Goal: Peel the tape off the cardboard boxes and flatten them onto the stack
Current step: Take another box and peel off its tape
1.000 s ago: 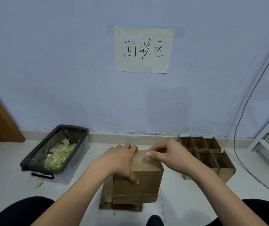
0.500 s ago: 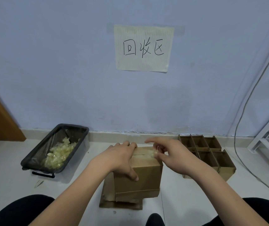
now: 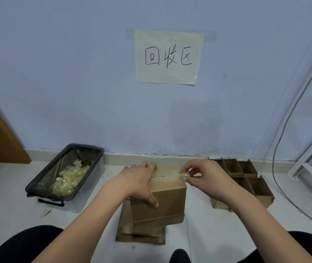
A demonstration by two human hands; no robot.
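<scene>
Box: the cardboard box (image 3: 159, 198) stands upright on the flattened stack (image 3: 141, 231), on the floor near the wall edge, between the bin and the divider tray.
Tape: a clear tape strip (image 3: 172, 172) runs left to right along the box's top seam; its right end is lifted and bunched.
Right hand: the right hand (image 3: 202, 176) is at the top right corner of the box, fingers (image 3: 186, 170) narrowed into a pinch on the loose tape end.
Left hand: the left hand (image 3: 140, 180) rests over the box's top left edge, fingers curled over the far side and thumb down the front face, steadying it.
Key relation: the tape still stuck lies to the left of the pinch, its long axis across the box towards the left hand; the right hand holds the free end, so the peel probably needs a pull up and leftwards along the seam.
Risk: thin tape may tear if pulled sideways.
Surroundings: a black-lined bin (image 3: 43, 185) of crumpled tape sits at the left; a cardboard divider tray (image 3: 246, 179) at the right.
</scene>
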